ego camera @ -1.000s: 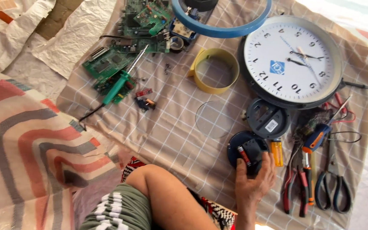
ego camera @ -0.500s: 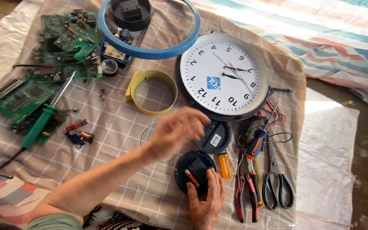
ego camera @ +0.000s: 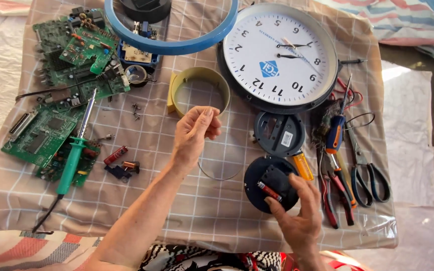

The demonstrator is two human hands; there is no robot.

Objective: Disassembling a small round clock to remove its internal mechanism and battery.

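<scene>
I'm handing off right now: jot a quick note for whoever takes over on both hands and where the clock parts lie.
Left hand: fingers loosely curled, empty as far as I can see, over the checked cloth above a clear round disc.
Right hand: fingers on the round black clock mechanism, which has a battery fitted.
Wall clock lies face up beyond; a second dark round part sits between them. Screwdrivers, pliers and scissors lie to the right.
Done: clock is apart. Left: nothing reassembled yet.

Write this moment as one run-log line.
left hand: above cloth, holds nothing | right hand: on round black clock part | wall clock: lying flat
</scene>
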